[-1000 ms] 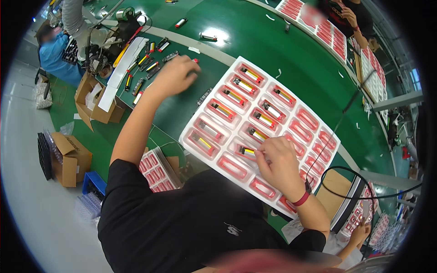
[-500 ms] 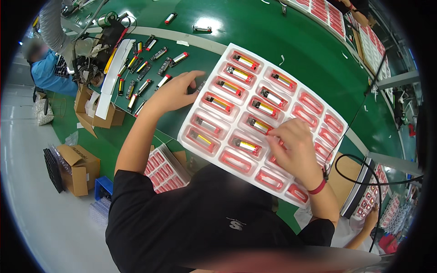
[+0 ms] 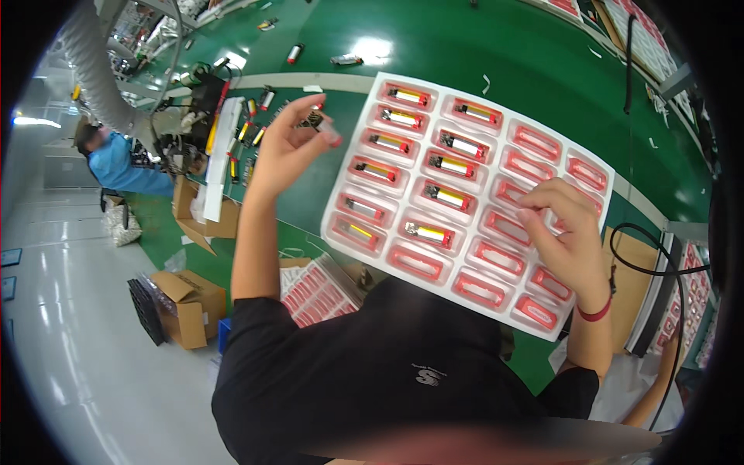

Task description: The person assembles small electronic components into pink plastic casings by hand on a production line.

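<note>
A white moulded tray [image 3: 391, 236] lies tilted in front of me. Several of its red-lined compartments on the left and middle hold small battery packs [image 3: 449, 198] with circuit-board ends; those on the right are bare. Left of the tray my left hand [image 3: 287, 155] is raised, thumb and fingers closed on a small battery pack [image 3: 315, 118], mostly hidden by the fingers, its dark board end showing. Above the bare compartments hovers my right hand [image 3: 572, 240], fingers loosely bent and thumb apart, with nothing visible in it.
Loose battery packs [image 3: 242, 130] lie on the green bench beside a white strip [image 3: 221, 155]. Below left stand a cardboard box [image 3: 190, 306] and another stack of trays [image 3: 318, 291]. A black cable [image 3: 659, 271] loops at right. A person in blue [image 3: 128, 167] sits far left.
My left hand has lifted off the bench with a battery pack in its fingers. My right hand has moved right, away from the filled compartments. The whole view has shifted.
</note>
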`<state>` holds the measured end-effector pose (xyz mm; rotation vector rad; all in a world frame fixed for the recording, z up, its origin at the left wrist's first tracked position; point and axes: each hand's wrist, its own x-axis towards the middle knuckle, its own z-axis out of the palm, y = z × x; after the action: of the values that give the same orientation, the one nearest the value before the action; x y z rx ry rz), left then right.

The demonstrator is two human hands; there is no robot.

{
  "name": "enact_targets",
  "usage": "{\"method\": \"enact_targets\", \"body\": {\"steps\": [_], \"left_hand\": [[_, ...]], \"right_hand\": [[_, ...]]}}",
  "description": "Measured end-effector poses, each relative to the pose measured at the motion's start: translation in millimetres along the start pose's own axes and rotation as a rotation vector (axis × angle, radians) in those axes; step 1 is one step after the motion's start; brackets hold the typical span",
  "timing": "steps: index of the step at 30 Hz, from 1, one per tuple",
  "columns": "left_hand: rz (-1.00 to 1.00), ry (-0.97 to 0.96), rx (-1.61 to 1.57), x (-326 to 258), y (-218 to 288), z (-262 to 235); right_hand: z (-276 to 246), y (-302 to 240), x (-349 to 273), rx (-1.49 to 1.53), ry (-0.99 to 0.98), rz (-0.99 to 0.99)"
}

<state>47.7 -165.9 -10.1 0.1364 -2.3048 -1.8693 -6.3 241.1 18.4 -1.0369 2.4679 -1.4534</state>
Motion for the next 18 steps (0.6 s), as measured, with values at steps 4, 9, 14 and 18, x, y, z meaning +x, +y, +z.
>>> {"method": "enact_targets", "body": {"steps": [4, 9, 14, 18], "left_hand": [[0.161, -0.127, -0.262, -11.1, 32.1, 68.0], [0.309, -0.277, -0.247, -4.3, 56.1, 137.8], [0.228, -0.307, -0.349, 2.3, 56.9, 167.5], [0.317, -0.318, -0.180, 4.0, 50.4, 177.7]], "right_hand": [[-1.5, -6.6, 7.7, 0.128, 0.033, 0.012], [19.1, -9.0, 17.0, 0.822, -0.112, 0.178], [0.9, 6.9, 14.8, 0.934, -0.041, 0.207], [-4.7, 15.4, 9.7, 0.878, 0.030, 0.085]]}}
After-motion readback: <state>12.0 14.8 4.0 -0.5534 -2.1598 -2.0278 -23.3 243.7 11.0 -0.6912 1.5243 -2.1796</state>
